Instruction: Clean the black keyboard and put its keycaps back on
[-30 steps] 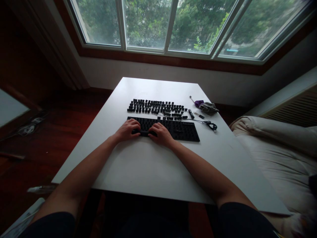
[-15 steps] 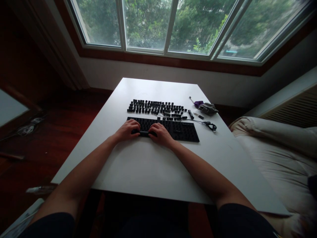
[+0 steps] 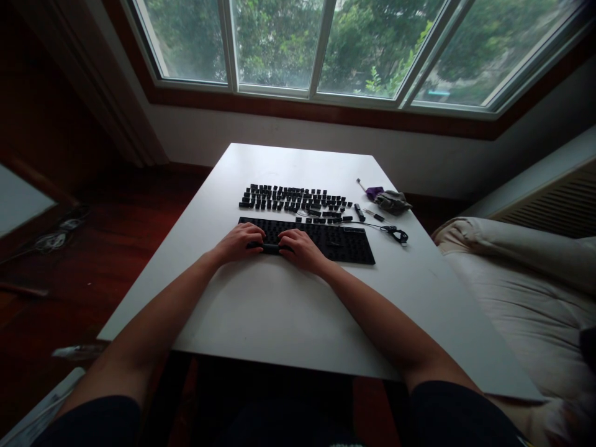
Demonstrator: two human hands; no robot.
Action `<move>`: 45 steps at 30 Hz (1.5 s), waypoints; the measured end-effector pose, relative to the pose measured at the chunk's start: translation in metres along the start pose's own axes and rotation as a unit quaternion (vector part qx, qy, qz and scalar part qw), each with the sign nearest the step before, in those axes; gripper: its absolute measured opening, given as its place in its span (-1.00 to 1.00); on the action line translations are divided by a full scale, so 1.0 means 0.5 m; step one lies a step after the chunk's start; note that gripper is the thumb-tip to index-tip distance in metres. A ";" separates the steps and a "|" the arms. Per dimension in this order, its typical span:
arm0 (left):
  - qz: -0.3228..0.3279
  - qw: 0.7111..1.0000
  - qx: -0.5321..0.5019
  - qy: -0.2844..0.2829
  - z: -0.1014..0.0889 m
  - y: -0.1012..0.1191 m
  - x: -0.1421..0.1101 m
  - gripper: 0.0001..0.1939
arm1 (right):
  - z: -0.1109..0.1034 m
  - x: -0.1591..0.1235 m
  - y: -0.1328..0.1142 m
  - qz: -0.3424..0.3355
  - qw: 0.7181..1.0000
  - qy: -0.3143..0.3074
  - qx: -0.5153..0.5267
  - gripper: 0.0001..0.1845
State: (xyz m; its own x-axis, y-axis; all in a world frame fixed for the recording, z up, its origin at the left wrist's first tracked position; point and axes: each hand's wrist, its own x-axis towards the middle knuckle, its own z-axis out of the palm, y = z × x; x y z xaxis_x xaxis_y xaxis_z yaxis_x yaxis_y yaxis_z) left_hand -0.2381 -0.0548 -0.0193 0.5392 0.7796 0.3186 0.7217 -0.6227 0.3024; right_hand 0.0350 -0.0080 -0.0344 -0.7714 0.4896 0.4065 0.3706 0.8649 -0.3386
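The black keyboard (image 3: 347, 244) lies on the white worktop (image 3: 279, 310), its near edge towards the person. The left hand (image 3: 241, 242) and right hand (image 3: 302, 249) are over its left half, fingers bent, at either end of a long black bar (image 3: 270, 249), probably the space bar; at this size I cannot tell whether they grip it or only press on it. Just beyond the keyboard, loose keycaps (image 3: 279, 198) stand in uneven rows. To the right of them are a coiled cable (image 3: 395, 234), a small black tool (image 3: 359, 212) and a grey cloth (image 3: 392, 202) touching something purple (image 3: 374, 193).
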 end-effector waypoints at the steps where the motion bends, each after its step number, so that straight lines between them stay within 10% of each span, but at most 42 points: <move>1: 0.002 1.000 0.004 -0.004 0.000 0.000 0.001 -0.84 | 0.001 -0.001 -0.001 0.001 1.000 0.000 -0.005 -0.89; 45: -0.075 0.995 0.065 0.028 -0.010 -0.006 -0.005 -0.84 | 0.005 -0.005 0.010 -0.059 0.996 0.053 0.031 -0.77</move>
State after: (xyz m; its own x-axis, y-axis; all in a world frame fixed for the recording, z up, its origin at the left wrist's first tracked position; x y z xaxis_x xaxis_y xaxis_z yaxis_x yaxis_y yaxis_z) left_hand -0.2439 -0.0553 -0.0164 0.3995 0.8556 0.3293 0.8441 -0.4834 0.2319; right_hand 0.0376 -0.0052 -0.0390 -0.7475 0.3970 0.5326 0.2462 0.9102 -0.3331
